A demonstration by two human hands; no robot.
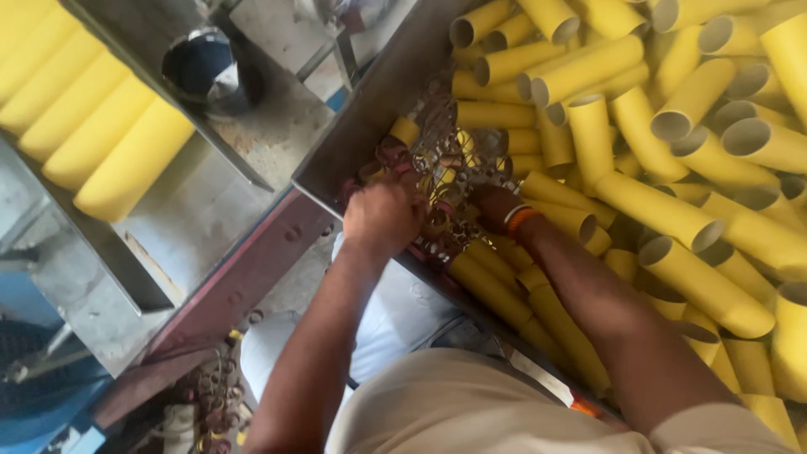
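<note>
Head view, looking down. Both hands sit together at the near-left corner of a big metal bin (pixel 370 101) packed with loose yellow cardboard tubes (pixel 664 210). Left hand (pixel 382 217) is curled shut, knuckles up, gripping a tangled bundle of small wire rings (pixel 450 155) right at the bin's edge. Right hand (pixel 496 206) is pushed into the same bundle from the tube side, fingers buried in the wire, so grip cannot be told; an orange band (pixel 521 220) sits on that wrist. The two hands are just beside each other, the rings between and above them. Rings look metallic and reddish-brown, mixed with short yellow tube ends; detail blurred. Tubes lie every way, open ends showing, piled up to the right forearm. Left of the bin, a rust-red beam (pixel 252 269) runs diagonally. Beyond it, a grey metal counter (pixel 210 202) with a round dark opening (pixel 206 67). Top left, a neat row of larger yellow rolls (pixel 92 126) lies side by side. More wire rings (pixel 214 395) hang low at left, near the floor.
</note>
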